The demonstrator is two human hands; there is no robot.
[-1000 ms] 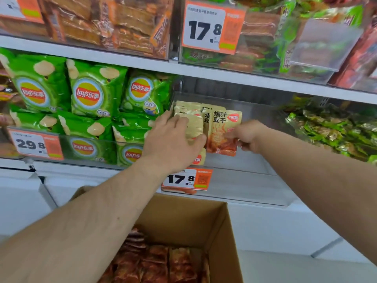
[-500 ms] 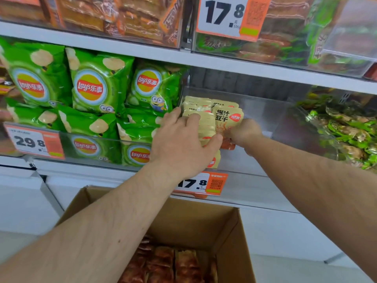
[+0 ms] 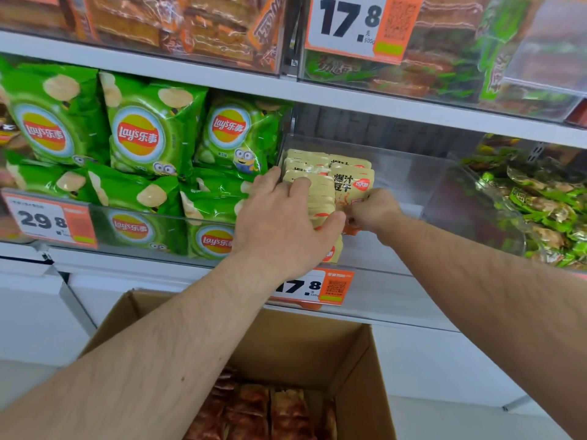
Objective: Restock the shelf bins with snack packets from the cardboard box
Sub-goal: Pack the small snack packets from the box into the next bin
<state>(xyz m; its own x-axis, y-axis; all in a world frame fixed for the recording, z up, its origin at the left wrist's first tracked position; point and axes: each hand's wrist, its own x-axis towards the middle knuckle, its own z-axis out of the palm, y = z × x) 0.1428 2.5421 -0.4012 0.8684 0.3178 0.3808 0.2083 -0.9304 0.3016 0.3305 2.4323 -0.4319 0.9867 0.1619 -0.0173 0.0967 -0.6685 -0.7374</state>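
Head view: left hand fingers curl round the beige packets; right hand fingers pinch their front packet

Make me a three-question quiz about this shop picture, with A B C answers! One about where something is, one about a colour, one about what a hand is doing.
1. Where is the cardboard box?
A. below the shelf
B. on the top shelf
C. inside the clear bin

2. What colour are the chip bags?
A. blue
B. green
C. purple

3. What is the left hand doing?
A. hanging idle
B. gripping the beige packets
C. holding a price tag

Answers: 1 A, the box sits under the arms. 2 B, the bags are green. 3 B, its fingers and thumb wrap the stack.
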